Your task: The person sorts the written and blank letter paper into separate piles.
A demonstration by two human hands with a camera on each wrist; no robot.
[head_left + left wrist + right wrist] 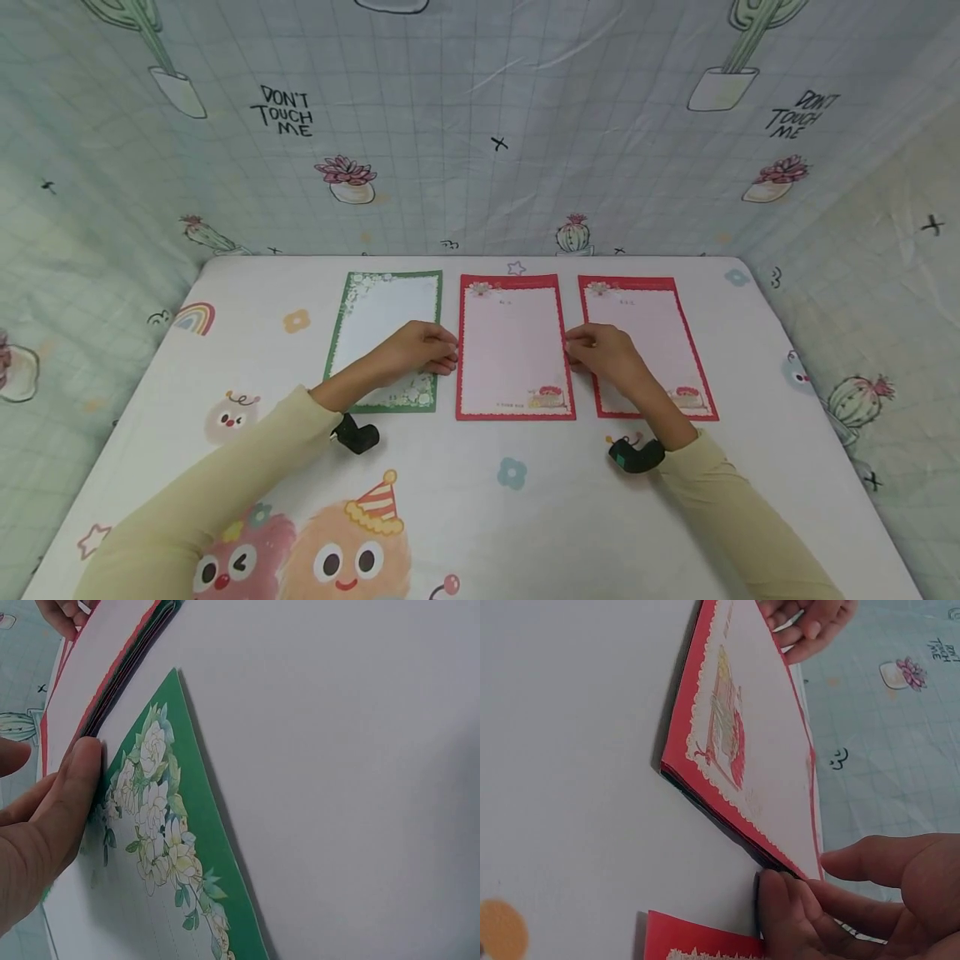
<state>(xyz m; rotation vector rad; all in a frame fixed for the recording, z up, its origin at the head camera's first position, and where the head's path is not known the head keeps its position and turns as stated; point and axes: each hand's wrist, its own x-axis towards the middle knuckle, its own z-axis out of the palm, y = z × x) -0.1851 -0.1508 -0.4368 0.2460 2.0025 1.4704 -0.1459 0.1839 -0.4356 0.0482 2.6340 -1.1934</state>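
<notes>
A stack of red-bordered sheets [515,354] lies in the middle of the table, its dark, layered edge showing in both wrist views. My left hand [422,346] holds its left edge, fingertips against the side. At the opposite edge my right hand [603,352] grips the stack, thumb near the top surface and fingers at the side. Beneath my left hand lies a green-bordered sheet [390,304] with white flowers, partly covered. A second red-bordered sheet [637,325] lies to the right, partly hidden under my right hand.
The white table [450,517] has printed cartoon faces and flowers. Patterned cloth [480,167] hangs behind it and at both sides. A dark wrist camera [356,435] sits at my left wrist, another camera [636,456] at my right.
</notes>
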